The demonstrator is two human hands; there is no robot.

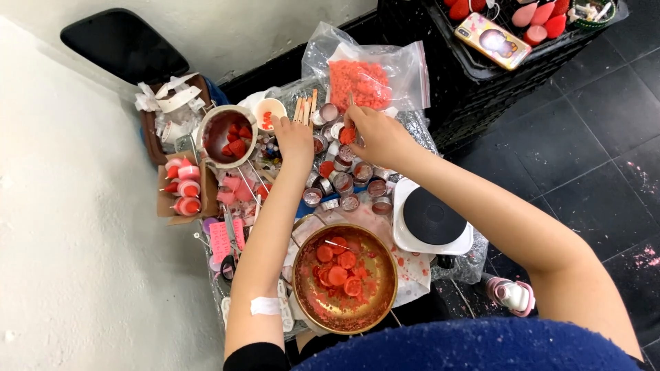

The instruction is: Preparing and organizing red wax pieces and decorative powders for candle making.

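— Toward the far edge of the cluttered table [412, 271], what is your right hand [375, 134] doing?
— Your fingers pinch a red wax piece [348, 135] above the small metal cups [347, 180].
— And your left hand [295, 137]?
— Loosely curled, palm down, holding nothing I can see, just left of that piece, beside the white bowl [269, 110].

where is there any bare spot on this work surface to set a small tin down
The one clear flat patch is the black top of the white hotplate, right of the brass bowl. A bare strip of stained paper lies between them. The stretch under both hands, left hand and right hand, is packed with small tins.
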